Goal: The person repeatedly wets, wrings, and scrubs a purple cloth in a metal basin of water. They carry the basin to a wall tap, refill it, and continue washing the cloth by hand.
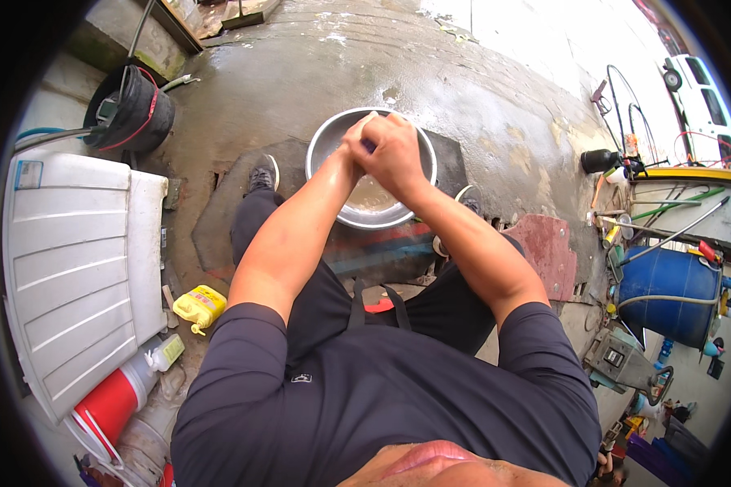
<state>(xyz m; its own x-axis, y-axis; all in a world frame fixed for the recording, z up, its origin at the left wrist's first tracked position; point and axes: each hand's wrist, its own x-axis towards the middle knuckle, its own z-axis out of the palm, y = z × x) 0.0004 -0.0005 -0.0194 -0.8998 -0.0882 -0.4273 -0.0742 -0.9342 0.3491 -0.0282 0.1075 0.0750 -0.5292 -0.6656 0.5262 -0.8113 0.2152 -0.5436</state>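
Observation:
A round metal basin stands on the ground between my feet, with cloudy water in its bottom. Over its upper part my left hand and my right hand are pressed together, the right one lying across the left. A small dark purple thing shows between them; what it is and which hand has it, I cannot tell. The fingers of my left hand are largely hidden behind the right. Both forearms look bare, and the left one is wet near the wrist.
At left are a black bucket with hoses, a white plastic cabinet, a yellow jug and a red bucket. A blue barrel, a metal-bodied device and tools stand at right. The concrete ground is wet.

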